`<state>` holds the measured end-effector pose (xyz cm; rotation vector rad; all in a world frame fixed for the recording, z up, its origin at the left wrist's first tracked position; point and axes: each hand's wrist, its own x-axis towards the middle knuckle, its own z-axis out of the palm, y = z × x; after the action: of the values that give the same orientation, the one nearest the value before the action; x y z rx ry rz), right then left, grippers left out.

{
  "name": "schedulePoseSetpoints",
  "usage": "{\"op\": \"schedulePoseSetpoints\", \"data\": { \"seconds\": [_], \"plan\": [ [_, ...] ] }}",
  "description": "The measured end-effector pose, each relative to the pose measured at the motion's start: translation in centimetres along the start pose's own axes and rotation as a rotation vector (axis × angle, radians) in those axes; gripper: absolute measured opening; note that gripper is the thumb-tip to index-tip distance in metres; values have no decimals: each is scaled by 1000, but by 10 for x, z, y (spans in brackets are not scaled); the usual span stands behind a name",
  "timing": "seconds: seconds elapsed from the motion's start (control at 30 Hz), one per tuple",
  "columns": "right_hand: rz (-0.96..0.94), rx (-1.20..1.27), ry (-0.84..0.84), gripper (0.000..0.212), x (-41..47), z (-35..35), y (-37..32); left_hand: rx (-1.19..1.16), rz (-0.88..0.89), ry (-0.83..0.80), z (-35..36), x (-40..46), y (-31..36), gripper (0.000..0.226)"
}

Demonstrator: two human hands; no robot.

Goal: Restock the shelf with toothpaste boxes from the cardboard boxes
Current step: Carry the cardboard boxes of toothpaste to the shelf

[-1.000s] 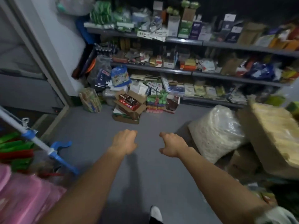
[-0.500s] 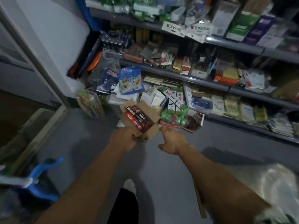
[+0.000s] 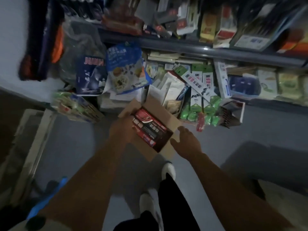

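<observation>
Head view: left hand [image 3: 122, 129] on cardboard box [image 3: 168, 114] edge, grip unclear; right hand [image 3: 186, 140] spread, empty.

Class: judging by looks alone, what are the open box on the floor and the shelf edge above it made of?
Box: corrugated cardboard by its look, matt brown, with folded-out flaps. Shelf edge: probably painted metal, smooth grey with a faint sheen; blur leaves that open.

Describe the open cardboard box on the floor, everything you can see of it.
The cardboard box is plain brown, sitting skewed on the grey floor before the bottom shelf, flaps folded outward. Inside lie red-and-black toothpaste boxes, flat and side by side, with a dark gap at the near end. The left hand is at its left wall; the right hand, fingers spread, is near its right corner.
</observation>
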<state>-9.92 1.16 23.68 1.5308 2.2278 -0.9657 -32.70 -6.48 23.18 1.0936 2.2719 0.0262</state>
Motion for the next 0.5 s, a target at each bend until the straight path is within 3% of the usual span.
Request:
{"op": "schedulePoseSetpoints", "data": {
  "seconds": [0.33,0.5],
  "plan": [
    [393,200,6,51,98,95,19,213,97,-88,30,162,-54,30],
    [604,233,91,48,116,148,32,273,222,-95,58,215,-83,36]
  ]
}}
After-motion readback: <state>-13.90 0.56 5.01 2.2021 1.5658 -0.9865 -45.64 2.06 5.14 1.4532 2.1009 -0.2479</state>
